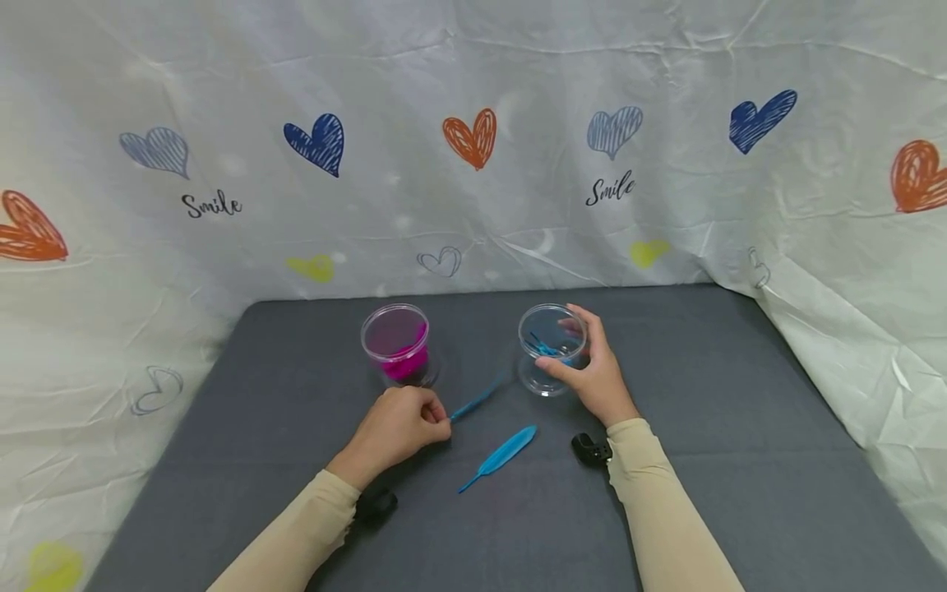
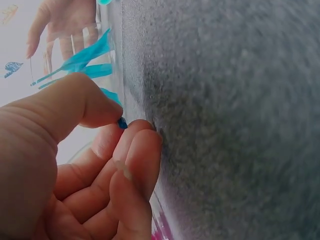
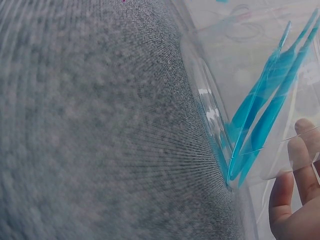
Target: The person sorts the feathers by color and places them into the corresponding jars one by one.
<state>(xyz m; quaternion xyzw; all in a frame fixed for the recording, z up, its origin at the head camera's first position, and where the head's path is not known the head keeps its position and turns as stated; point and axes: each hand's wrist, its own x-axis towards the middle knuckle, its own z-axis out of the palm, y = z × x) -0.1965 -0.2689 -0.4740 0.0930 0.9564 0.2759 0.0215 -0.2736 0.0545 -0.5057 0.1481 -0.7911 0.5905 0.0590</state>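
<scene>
Between the thumb and fingertips of my left hand [image 1: 403,427] is the end of a slim blue feather [image 1: 477,403]. Its tip [image 2: 123,123] shows dark blue in the left wrist view, the rest hidden there. My right hand [image 1: 598,374] holds a clear plastic cup [image 1: 543,388] upright from its right side, thumb at the front and fingers behind. Several blue feathers [image 3: 265,95] lean inside that cup, thin stems upward. Another blue feather [image 1: 510,450] lies flat on the table between the hands.
A second clear cup [image 1: 395,308] with bright pink things [image 1: 407,362] inside stands just beyond my left hand. The dark grey table [image 1: 703,493] meets a white cloth [image 1: 518,66] printed with hearts at its back. Black straps [image 1: 590,450] sit at both wrists.
</scene>
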